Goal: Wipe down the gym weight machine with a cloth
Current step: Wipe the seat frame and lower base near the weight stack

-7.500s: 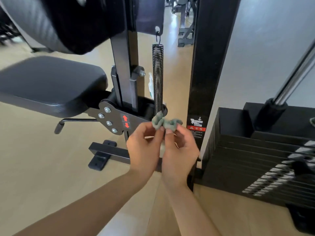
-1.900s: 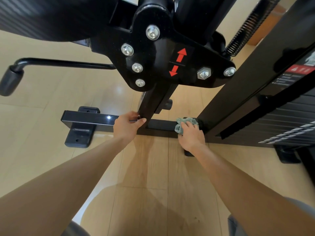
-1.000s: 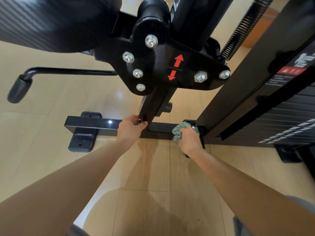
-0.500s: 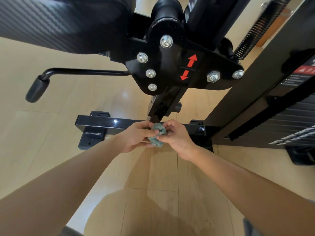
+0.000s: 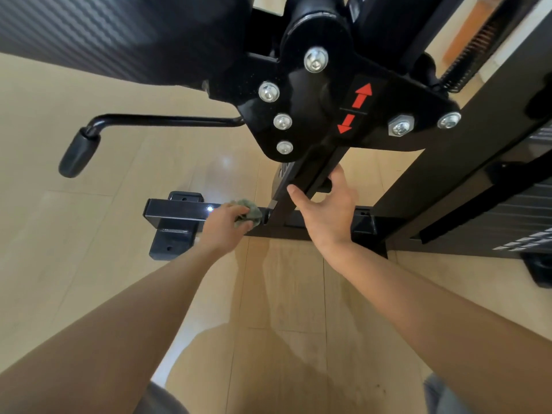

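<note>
The black weight machine fills the upper view; its low base bar lies across the wooden floor. My left hand grips a bunched grey-green cloth and presses it on the base bar just left of the seat post. My right hand is at the seat post, thumb on its front face and fingers reaching round its right side, holding nothing else. A bolted bracket with red arrows sits above both hands.
A black seat pad overhangs at upper left, with a bent adjustment lever below it. The weight stack and upright frame stand at right. A foot plate sticks out toward me under the base bar.
Half a second ago both hands met on the cloth in front of the post. Now the left hand has the cloth on the bar's left part, and the right hand has risen to the post.
</note>
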{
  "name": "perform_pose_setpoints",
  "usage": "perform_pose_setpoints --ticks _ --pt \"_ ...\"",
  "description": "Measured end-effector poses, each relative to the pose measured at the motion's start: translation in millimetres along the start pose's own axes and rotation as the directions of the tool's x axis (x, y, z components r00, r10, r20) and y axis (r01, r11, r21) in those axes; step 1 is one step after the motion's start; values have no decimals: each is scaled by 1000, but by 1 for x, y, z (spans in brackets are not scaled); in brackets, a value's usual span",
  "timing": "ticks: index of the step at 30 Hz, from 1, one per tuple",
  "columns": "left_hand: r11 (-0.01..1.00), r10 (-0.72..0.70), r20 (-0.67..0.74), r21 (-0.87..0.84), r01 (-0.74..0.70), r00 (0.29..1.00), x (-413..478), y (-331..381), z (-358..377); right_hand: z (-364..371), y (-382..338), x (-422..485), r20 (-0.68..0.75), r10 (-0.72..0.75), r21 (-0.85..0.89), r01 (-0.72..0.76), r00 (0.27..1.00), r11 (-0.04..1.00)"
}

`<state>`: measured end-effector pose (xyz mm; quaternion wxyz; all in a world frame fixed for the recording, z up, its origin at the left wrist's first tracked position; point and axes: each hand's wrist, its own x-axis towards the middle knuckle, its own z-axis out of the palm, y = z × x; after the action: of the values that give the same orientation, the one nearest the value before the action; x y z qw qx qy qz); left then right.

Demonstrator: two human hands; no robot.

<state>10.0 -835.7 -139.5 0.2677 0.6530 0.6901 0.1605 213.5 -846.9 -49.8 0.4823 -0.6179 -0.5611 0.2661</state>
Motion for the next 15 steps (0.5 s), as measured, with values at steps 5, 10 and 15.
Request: perform_pose_setpoints --ticks 5,10,15 --pt "978 111 30 175 -114 993 8 -7 12 9 12 2 -76 -50 -107 42 996 993" --pt "967 -54 -139 238 87 989 8 -51 -10 11 17 0 -93 -64 -127 52 994 991" --pt "893 -414 -276 60 446 867 5 -96 -34 16 21 -1 -125 -57 -77 47 991 996"
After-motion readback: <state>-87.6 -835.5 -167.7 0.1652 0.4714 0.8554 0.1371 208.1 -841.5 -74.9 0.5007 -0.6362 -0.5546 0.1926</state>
